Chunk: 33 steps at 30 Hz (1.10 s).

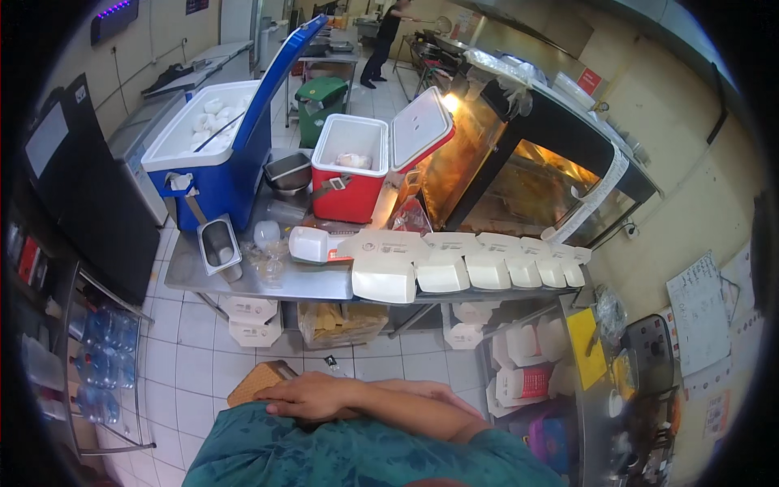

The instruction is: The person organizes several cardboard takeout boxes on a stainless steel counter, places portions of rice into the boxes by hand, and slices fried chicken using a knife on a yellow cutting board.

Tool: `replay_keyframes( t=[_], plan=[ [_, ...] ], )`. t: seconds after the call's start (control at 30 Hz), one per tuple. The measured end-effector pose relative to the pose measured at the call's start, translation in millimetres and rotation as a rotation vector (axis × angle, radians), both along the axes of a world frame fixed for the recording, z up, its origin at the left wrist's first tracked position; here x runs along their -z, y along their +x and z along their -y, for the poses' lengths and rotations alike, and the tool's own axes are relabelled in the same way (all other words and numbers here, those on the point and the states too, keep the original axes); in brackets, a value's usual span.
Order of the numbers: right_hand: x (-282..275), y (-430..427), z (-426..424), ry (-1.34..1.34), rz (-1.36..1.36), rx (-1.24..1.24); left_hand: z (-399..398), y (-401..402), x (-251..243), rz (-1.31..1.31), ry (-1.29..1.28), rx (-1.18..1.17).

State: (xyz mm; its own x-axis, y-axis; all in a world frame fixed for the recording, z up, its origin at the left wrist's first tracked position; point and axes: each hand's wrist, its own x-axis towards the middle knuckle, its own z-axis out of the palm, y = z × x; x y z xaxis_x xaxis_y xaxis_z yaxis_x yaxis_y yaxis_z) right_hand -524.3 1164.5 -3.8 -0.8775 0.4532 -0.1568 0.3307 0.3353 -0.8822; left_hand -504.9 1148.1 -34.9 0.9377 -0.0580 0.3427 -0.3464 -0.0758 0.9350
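My forearms lie folded across my green patterned shirt [365, 450]. My right hand [310, 392] rests on the shirt at the left, fingers extended, with no object seen in it. Under the right forearm, my left hand [447, 395] shows only in part at the right; whether its fingers are apart is hidden. Before me stands a steel table [316, 283]. Open white takeaway boxes [383, 281] line its front edge. Behind them sit a red cooler [344, 201] with a wrapped item inside and a blue cooler [210, 189] holding many white bundles, both lids raised.
A lit glass-fronted oven [529, 189] stands behind the boxes. A steel pan [220, 243] hangs at the table's left. Bottles [103, 359] fill a left rack. A brown textured object [255, 383] is beside my right hand. A side counter [587, 420] flanks me; a person [383, 42] stands far back.
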Motion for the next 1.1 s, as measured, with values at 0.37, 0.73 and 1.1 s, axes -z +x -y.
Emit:
replay_keyframes(
  t=[0.37, 0.73, 1.1],
  plan=[
    [39, 35, 5, -0.097, 0.128, -0.064, 3, -18, 36, -0.080, 0.075, -0.115],
    [124, 164, 0, -0.648, -0.358, 0.414, -22, -23, -45, 0.016, 0.650, -0.193],
    [66, 169, 58, -0.185, 0.065, 0.405, 58, 92, 42, 0.142, 0.492, 0.428]
  ],
)
